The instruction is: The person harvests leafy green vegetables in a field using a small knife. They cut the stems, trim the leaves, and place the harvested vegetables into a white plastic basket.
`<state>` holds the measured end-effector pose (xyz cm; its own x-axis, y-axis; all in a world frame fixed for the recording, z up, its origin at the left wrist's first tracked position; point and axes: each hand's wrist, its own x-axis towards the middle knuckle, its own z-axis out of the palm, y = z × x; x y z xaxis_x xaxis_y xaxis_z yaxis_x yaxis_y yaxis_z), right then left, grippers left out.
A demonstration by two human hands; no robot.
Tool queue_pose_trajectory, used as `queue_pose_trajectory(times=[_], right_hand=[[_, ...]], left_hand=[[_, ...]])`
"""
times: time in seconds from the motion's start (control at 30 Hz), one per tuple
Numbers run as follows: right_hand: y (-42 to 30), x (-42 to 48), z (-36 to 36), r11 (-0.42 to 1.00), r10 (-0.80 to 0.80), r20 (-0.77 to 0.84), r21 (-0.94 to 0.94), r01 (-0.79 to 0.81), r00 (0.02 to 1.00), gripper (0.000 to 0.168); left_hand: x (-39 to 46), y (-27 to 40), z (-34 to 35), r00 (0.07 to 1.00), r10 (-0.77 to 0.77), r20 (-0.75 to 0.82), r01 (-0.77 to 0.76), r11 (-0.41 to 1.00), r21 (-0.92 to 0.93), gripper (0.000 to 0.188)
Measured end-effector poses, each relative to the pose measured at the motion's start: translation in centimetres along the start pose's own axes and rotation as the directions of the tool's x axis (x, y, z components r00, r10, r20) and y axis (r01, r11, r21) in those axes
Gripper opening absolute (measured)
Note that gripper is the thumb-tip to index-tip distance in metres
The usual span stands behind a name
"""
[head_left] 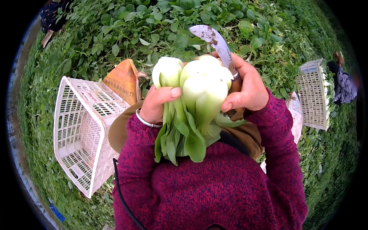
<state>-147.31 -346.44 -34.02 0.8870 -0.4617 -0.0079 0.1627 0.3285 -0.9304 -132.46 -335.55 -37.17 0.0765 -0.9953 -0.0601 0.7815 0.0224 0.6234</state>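
Several heads of bok choy (205, 92) are bunched in front of my chest, their pale bases up and green leaves hanging down. My left hand (158, 102) grips the bunch from the left, thumb across the stalks. On the other side, my right hand (248, 83) presses its thumb against the bunch and also holds a curved harvesting knife (221, 47) by its wooden handle. The blade points up and left beyond the bases, with soil stuck on it. Most of my fingers are hidden behind the vegetables.
A white plastic crate (95, 115) lies on its side at left, beside an orange woven sack (123, 82). To the right stands another crate (313, 95) filled with greens, near a person (343, 83). Leafy plants (172, 26) grow ahead. Another person (51, 15) is partly visible at upper left.
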Motion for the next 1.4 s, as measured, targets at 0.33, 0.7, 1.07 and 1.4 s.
queue_pose_trajectory(times=[0.33,0.7,1.07,1.4], right_hand=[[0.2,-0.7,0.2,0.993,-0.116,-0.079,-0.020,0.115,0.990,0.088],[-1.0,-2.1,-3.1,0.926,-0.365,-0.316,-0.221,0.306,0.876,0.082],[0.0,-0.8,-1.6,0.947,-0.292,-0.307,-0.228,0.229,0.906,0.075],[3.0,1.8,1.4,0.992,-0.122,-0.509,-0.083,0.092,0.852,0.060]], left_hand=[[0.3,1.0,1.1,0.994,-0.114,-0.004,0.113,0.988,0.107,0.045],[-0.4,7.8,0.3,0.948,0.311,-0.061,-0.218,0.781,0.586,0.047],[2.7,3.9,0.2,0.904,0.421,-0.072,-0.192,0.552,0.811,0.071],[2.2,-2.8,-1.5,0.934,0.353,-0.053,-0.214,0.673,0.708,0.114]])
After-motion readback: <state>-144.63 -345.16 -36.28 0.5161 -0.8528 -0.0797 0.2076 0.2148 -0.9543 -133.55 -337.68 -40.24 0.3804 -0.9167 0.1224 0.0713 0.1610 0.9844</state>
